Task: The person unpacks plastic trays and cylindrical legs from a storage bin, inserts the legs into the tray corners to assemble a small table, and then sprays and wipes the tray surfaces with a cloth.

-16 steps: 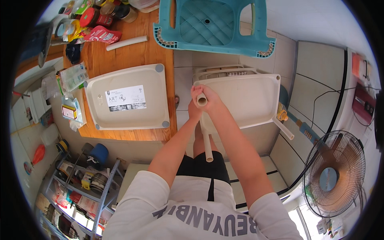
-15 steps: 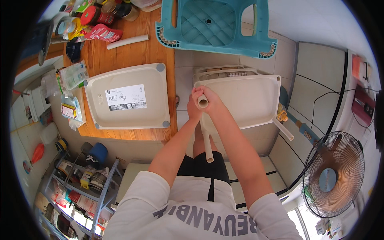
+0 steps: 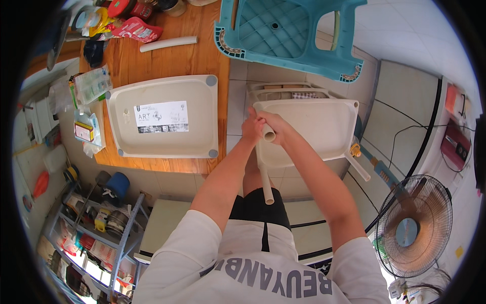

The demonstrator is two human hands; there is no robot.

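A beige plastic tube (image 3: 269, 134) points up toward me with its hollow end showing. My right hand (image 3: 278, 126) wraps round it just under that end. My left hand (image 3: 251, 128) closes on it from the other side, its fingers partly hidden. The tube's lower end is behind my hands, by the left side of a beige shelf tray (image 3: 314, 126); I cannot tell whether it sits in the corner. Two more tubes stick out from this tray, a near-left tube (image 3: 266, 185) and a near-right tube (image 3: 358, 168).
A second beige tray (image 3: 202, 144) with a paper label lies on the wooden table (image 3: 167, 65), beside a loose tube (image 3: 168, 44) and several jars. An upturned teal stool (image 3: 304, 63) stands at the back. A fan (image 3: 414, 225) is at right, a metal rack (image 3: 124, 238) at left.
The tube's upper end has tipped slightly to the right and toward me, with both hands still round it. The whole view has shifted a little.
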